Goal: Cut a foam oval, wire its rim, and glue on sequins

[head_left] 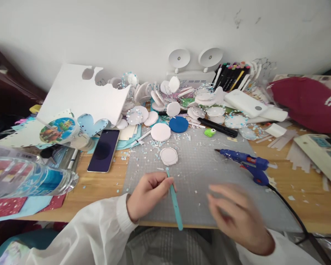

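While left hand (151,194) pinches teal strip (174,202) between fingers, right hand (238,215) hangs over mat (197,162), blurred, fingers parted. White disc (169,156) just beyond strip's tip, at one o'clock from left hand; glue gun (238,156) at twelve from right.

the teal tool (174,200) looks like smooth plastic, the small white disc (169,156) matt with a rough edge. the desk (99,191) is grained wood, the cutting mat (198,198) dull grey. the glue gun (244,160) is blue plastic, the bottle (44,180) clear and glossy, the phone screen (104,150) glassy, the maroon cap (303,103) matt cloth.
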Motion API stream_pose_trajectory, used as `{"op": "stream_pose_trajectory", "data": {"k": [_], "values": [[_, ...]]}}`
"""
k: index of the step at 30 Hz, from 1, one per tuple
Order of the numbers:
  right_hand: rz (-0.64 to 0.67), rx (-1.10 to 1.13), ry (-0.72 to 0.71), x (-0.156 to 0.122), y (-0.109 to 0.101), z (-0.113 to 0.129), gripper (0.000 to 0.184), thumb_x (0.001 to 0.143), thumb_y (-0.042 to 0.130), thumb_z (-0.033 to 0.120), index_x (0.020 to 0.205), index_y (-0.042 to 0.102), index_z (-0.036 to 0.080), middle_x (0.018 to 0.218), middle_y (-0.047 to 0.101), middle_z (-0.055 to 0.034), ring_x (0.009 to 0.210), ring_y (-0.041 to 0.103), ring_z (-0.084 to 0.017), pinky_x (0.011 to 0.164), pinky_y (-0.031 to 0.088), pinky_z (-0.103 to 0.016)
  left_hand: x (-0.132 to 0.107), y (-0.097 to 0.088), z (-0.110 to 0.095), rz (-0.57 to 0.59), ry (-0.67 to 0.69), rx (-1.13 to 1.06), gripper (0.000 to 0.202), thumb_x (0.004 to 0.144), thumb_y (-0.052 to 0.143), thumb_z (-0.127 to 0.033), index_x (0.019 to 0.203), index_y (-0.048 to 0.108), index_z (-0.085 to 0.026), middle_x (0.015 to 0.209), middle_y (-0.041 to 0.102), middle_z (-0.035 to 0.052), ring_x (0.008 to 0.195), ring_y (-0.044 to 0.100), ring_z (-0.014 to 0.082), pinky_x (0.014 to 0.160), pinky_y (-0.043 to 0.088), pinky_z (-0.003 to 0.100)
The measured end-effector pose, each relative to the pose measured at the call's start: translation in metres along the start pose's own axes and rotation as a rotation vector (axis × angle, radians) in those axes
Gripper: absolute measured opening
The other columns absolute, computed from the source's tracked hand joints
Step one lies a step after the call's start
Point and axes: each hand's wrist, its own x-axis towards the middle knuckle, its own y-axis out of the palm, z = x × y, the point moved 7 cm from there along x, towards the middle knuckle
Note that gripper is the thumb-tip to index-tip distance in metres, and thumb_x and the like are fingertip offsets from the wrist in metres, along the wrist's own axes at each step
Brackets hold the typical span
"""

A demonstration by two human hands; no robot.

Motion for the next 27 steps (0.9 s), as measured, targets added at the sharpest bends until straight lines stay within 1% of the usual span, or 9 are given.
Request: {"op": "stream_pose_trajectory", "data": {"k": [2,4,5,9,12,15,19,23,27], "values": [[-0.213,-0.044,0.254,-0.019,-0.025,-0.029,0.014,0.073,0.062,0.012,0.072,0.055,0.024,0.075,0.062,-0.0046,0.06,0.059,-0.019,0.052,0.048,-0.034,-0.001,-0.005,-0.002,0.015,0.04,0.072,0.047,0.089,0.047,-0.053,0.066,0.057,-0.013,0.047,0.033,-0.0071,0.044,0.027,0.006,0.043,0.021,0.021],[-0.767,-0.155,0.486,-0.056,-0.067,-0.055,0.021,0.063,0.067,0.012,0.069,0.052,0.025,0.07,0.056,-0.0036,0.059,0.055,-0.021,0.055,0.046,-0.039,-0.001,-0.011,-0.007,0.02,0.106,0.194,0.047,0.092,0.042,-0.05,0.064,0.054,-0.014,0.05,0.035,-0.0062,0.046,0.03,0.0067,0.045,0.024,0.021],[-0.886,-0.167,0.605,-0.072,-0.074,-0.069,0.021,0.061,0.067,0.014,0.07,0.052,0.025,0.07,0.053,-0.0033,0.061,0.055,-0.023,0.059,0.047,-0.042,0.0,-0.013,-0.01,0.026,0.151,0.264,0.046,0.093,0.04,-0.048,0.063,0.052,-0.015,0.051,0.036,-0.0056,0.047,0.032,0.0073,0.047,0.026,0.021],[-0.338,-0.207,0.868,-0.084,-0.049,-0.123,0.029,0.066,0.06,0.034,0.091,0.053,0.021,0.088,0.057,-0.0094,0.078,0.057,-0.028,0.072,0.046,-0.047,0.008,-0.018,-0.015,0.059,0.279,0.404,0.046,0.095,0.035,-0.045,0.063,0.05,-0.016,0.056,0.044,-0.0033,0.052,0.039,0.009,0.053,0.032,0.022],[-0.006,-0.384,0.841,-0.082,-0.03,-0.139,0.023,0.072,0.053,0.04,0.084,0.048,0.021,0.073,0.052,-0.0061,0.069,0.055,-0.028,0.064,0.043,-0.042,0.017,-0.02,-0.006,0.077,0.26,0.336,0.045,0.096,0.031,-0.048,0.064,0.043,-0.018,0.051,0.046,-0.0037,0.048,0.041,0.0088,0.053,0.035,0.021],[0.186,-0.49,0.767,-0.069,-0.017,-0.142,0.016,0.076,0.05,0.036,0.075,0.041,0.023,0.058,0.042,-0.0013,0.055,0.048,-0.025,0.056,0.037,-0.038,0.022,-0.021,0.004,0.076,0.253,0.29,0.046,0.096,0.028,-0.051,0.064,0.038,-0.02,0.044,0.044,-0.0051,0.043,0.04,0.008,0.052,0.036,0.021],[0.164,-0.556,0.855,-0.041,-0.02,-0.137,0.02,0.075,0.057,0.039,0.079,0.048,0.021,0.06,0.047,-0.004,0.053,0.048,-0.023,0.052,0.034,-0.035,0.022,-0.023,0.01,0.062,0.234,0.262,0.047,0.095,0.029,-0.053,0.063,0.038,-0.019,0.045,0.042,-0.0058,0.039,0.041,0.007,0.045,0.034,0.019],[0.026,-0.482,1.007,-0.014,-0.025,-0.128,0.034,0.066,0.068,0.045,0.053,0.044,0.023,0.045,0.042,-0.0006,0.043,0.042,-0.017,0.046,0.032,-0.031,0.022,-0.022,0.009,0.081,0.205,0.234,0.047,0.094,0.032,-0.054,0.063,0.039,-0.019,0.049,0.038,-0.0071,0.036,0.041,0.0056,0.04,0.031,0.018],[-0.118,-0.231,0.839,0.015,-0.004,-0.11,0.037,0.06,0.067,0.039,0.042,0.04,0.023,0.036,0.04,0.0028,0.036,0.041,-0.012,0.041,0.033,-0.026,0.023,-0.022,0.009,0.089,0.186,0.213,0.049,0.093,0.032,-0.057,0.062,0.039,-0.018,0.05,0.038,-0.0069,0.036,0.041,0.0051,0.039,0.032,0.017]]}}
